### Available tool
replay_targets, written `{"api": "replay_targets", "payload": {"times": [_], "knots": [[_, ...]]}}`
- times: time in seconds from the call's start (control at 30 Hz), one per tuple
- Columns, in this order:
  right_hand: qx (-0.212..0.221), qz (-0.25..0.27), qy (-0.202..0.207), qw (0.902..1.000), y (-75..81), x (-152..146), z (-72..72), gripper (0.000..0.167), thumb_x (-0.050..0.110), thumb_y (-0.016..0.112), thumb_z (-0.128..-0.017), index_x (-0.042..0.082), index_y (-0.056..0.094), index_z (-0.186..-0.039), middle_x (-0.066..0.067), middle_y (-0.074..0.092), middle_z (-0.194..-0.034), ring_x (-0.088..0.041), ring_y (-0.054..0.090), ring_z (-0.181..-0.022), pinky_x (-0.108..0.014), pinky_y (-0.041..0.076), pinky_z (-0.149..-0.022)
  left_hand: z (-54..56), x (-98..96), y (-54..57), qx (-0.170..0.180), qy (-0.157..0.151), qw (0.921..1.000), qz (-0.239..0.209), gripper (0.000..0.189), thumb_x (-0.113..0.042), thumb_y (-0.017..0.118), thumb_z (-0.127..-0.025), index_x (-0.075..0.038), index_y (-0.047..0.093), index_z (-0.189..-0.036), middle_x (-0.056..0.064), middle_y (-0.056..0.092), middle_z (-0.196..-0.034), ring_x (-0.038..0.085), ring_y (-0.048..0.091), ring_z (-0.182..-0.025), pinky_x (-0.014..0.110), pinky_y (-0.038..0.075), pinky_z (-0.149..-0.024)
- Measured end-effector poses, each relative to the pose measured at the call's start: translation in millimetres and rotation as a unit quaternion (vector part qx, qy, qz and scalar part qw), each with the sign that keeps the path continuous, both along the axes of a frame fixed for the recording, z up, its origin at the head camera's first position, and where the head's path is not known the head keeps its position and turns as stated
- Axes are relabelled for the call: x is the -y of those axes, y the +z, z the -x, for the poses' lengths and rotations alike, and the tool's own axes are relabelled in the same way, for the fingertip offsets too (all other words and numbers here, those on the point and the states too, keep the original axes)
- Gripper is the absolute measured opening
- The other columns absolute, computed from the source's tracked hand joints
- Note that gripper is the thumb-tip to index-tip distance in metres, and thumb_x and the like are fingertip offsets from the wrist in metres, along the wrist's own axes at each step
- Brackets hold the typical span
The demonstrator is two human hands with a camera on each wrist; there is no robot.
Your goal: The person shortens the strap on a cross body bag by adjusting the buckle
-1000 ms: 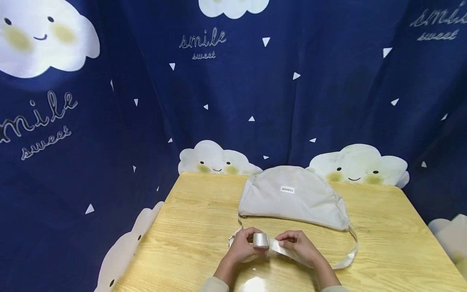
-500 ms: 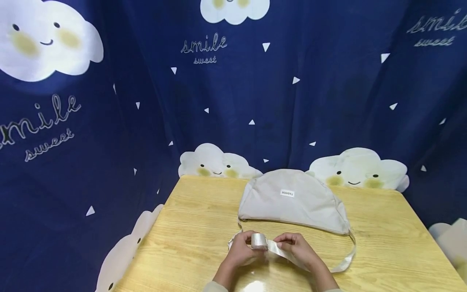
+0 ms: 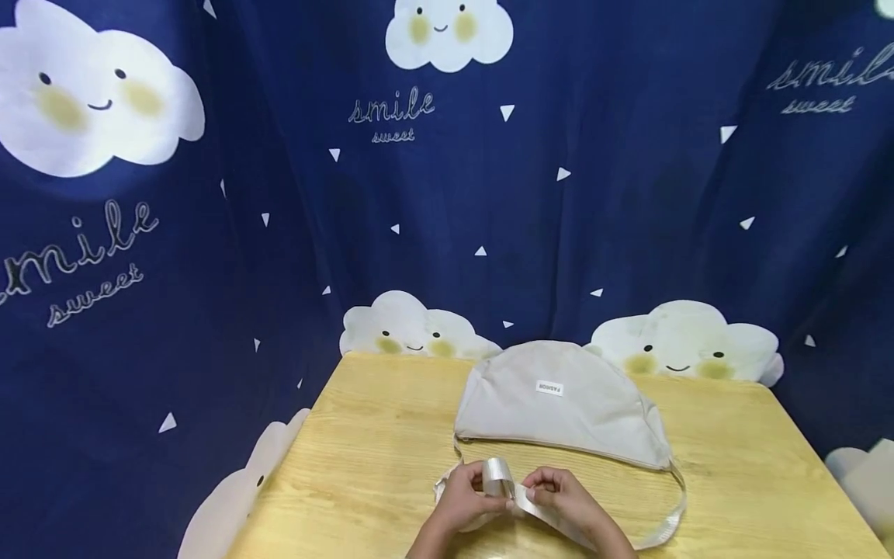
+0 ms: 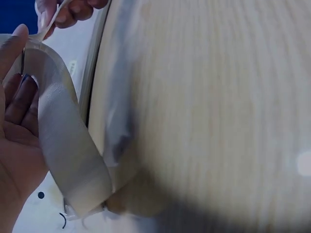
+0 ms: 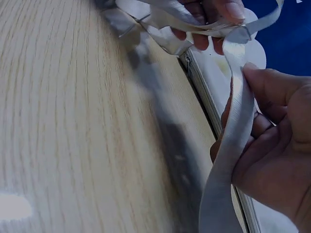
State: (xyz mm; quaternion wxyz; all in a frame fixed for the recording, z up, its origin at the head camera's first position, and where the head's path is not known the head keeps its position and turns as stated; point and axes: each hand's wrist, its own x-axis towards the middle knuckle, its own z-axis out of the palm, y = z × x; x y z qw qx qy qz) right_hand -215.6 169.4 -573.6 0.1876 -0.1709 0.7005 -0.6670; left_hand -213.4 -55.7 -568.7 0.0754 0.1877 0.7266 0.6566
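Observation:
A pale beige shoulder bag [image 3: 559,411] with a small white label lies on the table, its strap [image 3: 552,522] running toward the person. The left hand [image 3: 462,497] pinches the strap at a thin metal slider buckle [image 5: 245,33], thumb on top. A loop of strap [image 3: 497,472] stands up between the hands. To the right of the buckle, the right hand [image 3: 569,501] pinches a single length of webbing [image 5: 238,107] between thumb and fingers. In the left wrist view, a wide band of webbing [image 4: 73,141] hangs down beside the left palm.
The light wood-grain table [image 3: 377,419] carries the bag near its back edge. A dark blue curtain [image 3: 447,194] with clouds and white triangles hangs behind and to the sides. The strap's right end [image 3: 676,516] curves back to the bag's right corner.
The strap loop at the buckle has grown taller and more open. Both hands keep their grip near the same spot; the whole head view has shifted, so everything sits lower.

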Motion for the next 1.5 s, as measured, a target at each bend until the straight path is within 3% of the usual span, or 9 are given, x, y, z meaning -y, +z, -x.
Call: {"api": "replay_targets", "payload": {"times": [0.37,0.67,0.87,1.1,1.3,1.5], "knots": [[-0.031,0.005,-0.010,0.9995,-0.7,-1,-2.9,0.018,0.003,0.060,-0.087,-0.011,0.056,-0.098,-0.003,0.057,-0.082,-0.008,0.048,-0.069,-0.020,0.042,-0.061,-0.8,0.4,-7.5,0.001,0.001,0.9999,-0.016,0.035,0.002,0.077,-0.070,0.001,0.065,-0.102,0.001,0.068,-0.089,0.013,0.064,-0.079,0.027,0.051,-0.071],[0.046,0.073,-0.018,0.9961,6.3,4,-7.5,0.014,0.002,0.058,-0.088,-0.009,0.056,-0.097,-0.002,0.053,-0.079,-0.009,0.045,-0.069,-0.020,0.041,-0.061,-2.6,0.5,-8.3,-0.006,-0.016,0.9996,-0.021,0.036,0.004,0.078,-0.069,-0.002,0.065,-0.102,0.000,0.067,-0.089,0.012,0.062,-0.079,0.028,0.051,-0.071],[0.066,0.113,-0.008,0.9914,8.8,9,-7.8,0.012,0.003,0.057,-0.089,-0.006,0.057,-0.097,-0.004,0.057,-0.084,-0.013,0.051,-0.077,-0.023,0.046,-0.066,-0.4,-3.3,-7.4,-0.056,-0.012,0.9984,0.002,0.038,0.000,0.081,-0.066,-0.005,0.066,-0.101,-0.003,0.067,-0.086,0.009,0.061,-0.076,0.028,0.051,-0.069],[0.015,0.050,-0.044,0.9977,7.8,10,-3.7,0.018,0.007,0.061,-0.086,-0.007,0.060,-0.097,-0.007,0.063,-0.086,-0.016,0.056,-0.078,-0.026,0.047,-0.068,2.8,-1.9,-6.6,-0.071,-0.006,0.9975,0.004,0.035,0.000,0.080,-0.065,-0.005,0.067,-0.098,-0.001,0.067,-0.085,0.010,0.062,-0.077,0.029,0.052,-0.069],[0.046,0.067,-0.033,0.9961,5.9,12,-4.1,0.020,0.004,0.062,-0.087,-0.010,0.058,-0.100,-0.008,0.062,-0.086,-0.016,0.055,-0.079,-0.026,0.048,-0.070,-1.5,-0.5,-6.7,-0.046,-0.006,0.9988,-0.015,0.037,0.001,0.081,-0.065,-0.003,0.067,-0.099,0.000,0.067,-0.083,0.010,0.061,-0.074,0.028,0.051,-0.068],[0.018,0.035,-0.043,0.9983,12.1,12,-6.4,0.022,0.006,0.063,-0.086,-0.010,0.060,-0.099,-0.010,0.063,-0.087,-0.017,0.056,-0.079,-0.026,0.048,-0.069,-3.5,-4.1,-6.2,-0.035,-0.007,0.9986,-0.038,0.041,0.004,0.082,-0.062,-0.003,0.067,-0.099,0.001,0.067,-0.082,0.011,0.061,-0.072,0.029,0.052,-0.066]]}}
